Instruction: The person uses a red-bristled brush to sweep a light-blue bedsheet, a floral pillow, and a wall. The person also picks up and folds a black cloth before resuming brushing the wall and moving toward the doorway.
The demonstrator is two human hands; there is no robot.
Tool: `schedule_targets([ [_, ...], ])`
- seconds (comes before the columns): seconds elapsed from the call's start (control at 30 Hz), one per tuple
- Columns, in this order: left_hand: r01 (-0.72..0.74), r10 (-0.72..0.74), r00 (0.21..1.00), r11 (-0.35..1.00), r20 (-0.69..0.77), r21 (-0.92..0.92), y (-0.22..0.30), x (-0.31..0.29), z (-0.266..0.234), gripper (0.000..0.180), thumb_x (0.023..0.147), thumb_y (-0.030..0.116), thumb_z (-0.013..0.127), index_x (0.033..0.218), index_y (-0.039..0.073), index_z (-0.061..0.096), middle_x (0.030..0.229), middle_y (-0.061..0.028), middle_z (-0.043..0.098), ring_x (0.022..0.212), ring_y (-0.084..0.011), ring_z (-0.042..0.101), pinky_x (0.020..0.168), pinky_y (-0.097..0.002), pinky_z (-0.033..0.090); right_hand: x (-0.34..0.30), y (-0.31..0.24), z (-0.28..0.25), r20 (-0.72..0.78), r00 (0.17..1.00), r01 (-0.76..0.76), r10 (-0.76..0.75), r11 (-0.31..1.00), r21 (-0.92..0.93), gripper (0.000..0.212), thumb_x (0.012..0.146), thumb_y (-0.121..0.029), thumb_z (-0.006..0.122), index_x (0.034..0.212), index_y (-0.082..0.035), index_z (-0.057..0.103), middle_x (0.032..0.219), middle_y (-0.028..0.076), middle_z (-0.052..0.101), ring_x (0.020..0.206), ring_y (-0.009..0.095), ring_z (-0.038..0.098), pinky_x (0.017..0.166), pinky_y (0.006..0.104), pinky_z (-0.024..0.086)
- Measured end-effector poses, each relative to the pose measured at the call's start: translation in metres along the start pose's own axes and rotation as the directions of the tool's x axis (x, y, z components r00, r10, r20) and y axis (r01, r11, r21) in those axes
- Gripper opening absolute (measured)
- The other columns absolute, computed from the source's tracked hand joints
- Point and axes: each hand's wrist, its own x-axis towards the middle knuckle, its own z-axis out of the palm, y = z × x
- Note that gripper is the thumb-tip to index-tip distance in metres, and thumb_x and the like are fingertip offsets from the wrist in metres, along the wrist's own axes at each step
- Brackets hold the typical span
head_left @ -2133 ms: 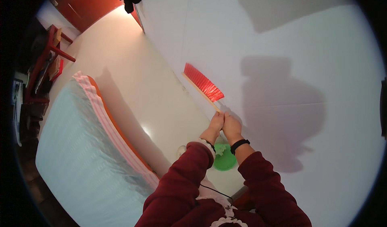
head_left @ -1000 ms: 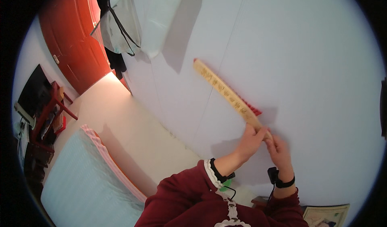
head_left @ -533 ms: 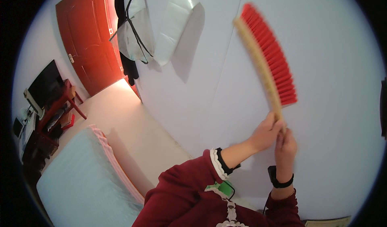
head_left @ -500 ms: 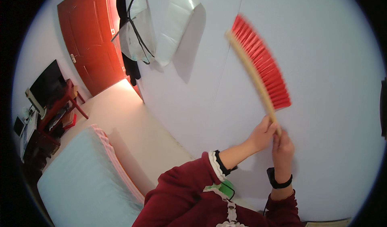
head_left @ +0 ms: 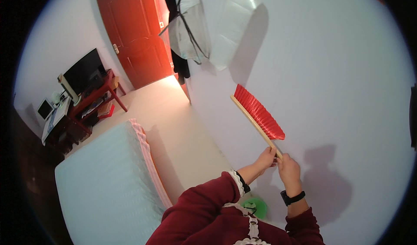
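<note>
A long-handled bed brush [head_left: 260, 119] with red bristles and a pale wooden back is held out in front of me, tilted with its head up and to the left. My left hand [head_left: 264, 159] is closed round the handle just below the bristles. Lower on the same handle, my right hand [head_left: 290, 170] grips the end. The bristles face up and right, toward the pale wall [head_left: 330, 93]; whether they touch it, I cannot tell.
White and clear bags [head_left: 232, 32] hang on the wall, upper middle. A bed with a light blue cover [head_left: 104, 184] stands at left. Beyond it are a red desk [head_left: 97, 95] with a monitor [head_left: 84, 73] and a red door [head_left: 134, 36]. A green basin [head_left: 259, 208] sits low beside me.
The brush has come down and sits lower in view, with both hands still on its handle. The view has shifted, so the door, desk and bed appear farther right.
</note>
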Motion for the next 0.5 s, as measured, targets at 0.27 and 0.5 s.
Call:
schedule_targets([
  [0.27,-0.328,0.336,0.915,0.942,-0.224,0.072,0.069,0.038,-0.085,0.037,0.101,0.035,0.046,0.108,-0.001,0.052,0.096,-0.0088,0.060,0.082,-0.0159,0.058,0.074,-0.0321,0.053,0.095,-0.077,0.035,0.000,0.999,0.052,-0.053,0.986,0.160,0.026,0.094,-0.027,0.055,0.088,-0.002,0.055,0.081,0.021,0.062,0.074,0.043,0.060,0.061,0.0507,0.046],
  [0.5,-0.514,0.565,0.808,0.816,-0.170,0.266,0.141,0.074,-0.174,0.034,0.102,0.034,0.046,0.108,0.001,0.052,0.088,-0.0072,0.058,0.074,-0.0138,0.055,0.067,-0.0303,0.050,0.178,-0.161,0.084,-0.135,0.988,-0.052,0.071,0.989,0.140,0.024,0.095,-0.026,0.054,0.090,-0.002,0.055,0.080,0.022,0.062,0.074,0.043,0.060,0.061,0.0508,0.046],
])
